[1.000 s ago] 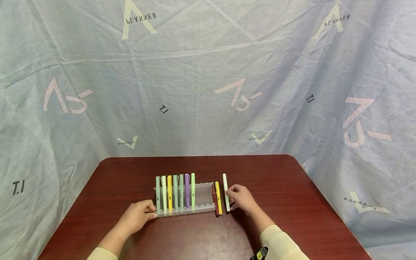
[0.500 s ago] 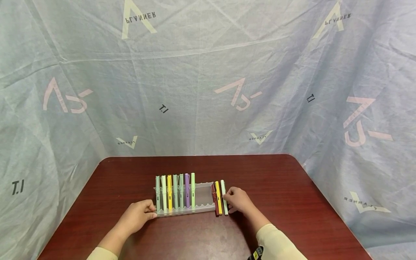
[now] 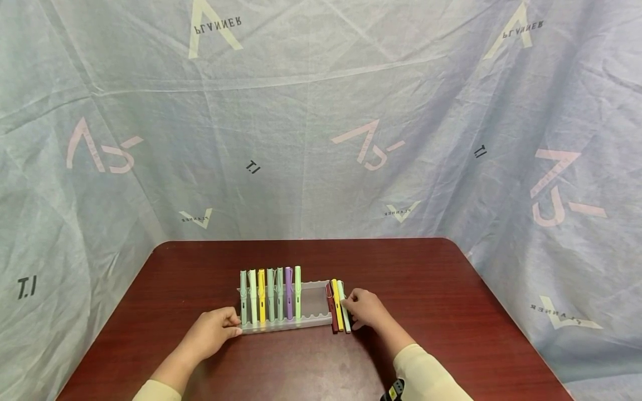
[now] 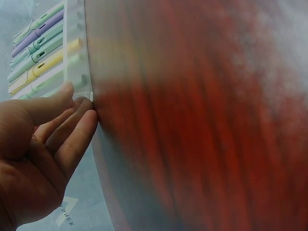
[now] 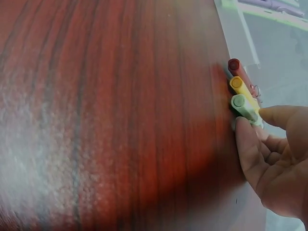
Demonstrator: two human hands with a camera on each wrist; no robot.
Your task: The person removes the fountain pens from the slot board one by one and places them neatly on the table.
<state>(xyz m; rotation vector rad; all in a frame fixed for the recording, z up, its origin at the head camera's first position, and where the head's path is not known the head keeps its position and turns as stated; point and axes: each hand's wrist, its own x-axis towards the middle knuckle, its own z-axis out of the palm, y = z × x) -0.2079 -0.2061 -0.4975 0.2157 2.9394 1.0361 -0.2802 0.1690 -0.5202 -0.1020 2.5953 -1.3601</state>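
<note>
My right hand [image 3: 365, 309] pinches a pale mint pen [image 3: 343, 305] just beside the yellow pen [image 3: 337, 303], lining it up. My left hand [image 3: 213, 329], fingers relaxed, steadies the pen tray [image 3: 313, 322]. Next, I judge, comes lifting a loose pen into an empty slot.

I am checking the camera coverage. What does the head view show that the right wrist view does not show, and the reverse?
Only the head view shows the left hand touching the clear rack's left end, the seven pens standing in a row in it, and the printed cloth backdrop. Only the right wrist view shows the round end caps of the three loose pens close up. Both show the right hand touching the pale green pen, the yellow pen and dark red pen beside it, and the wooden table.
</note>
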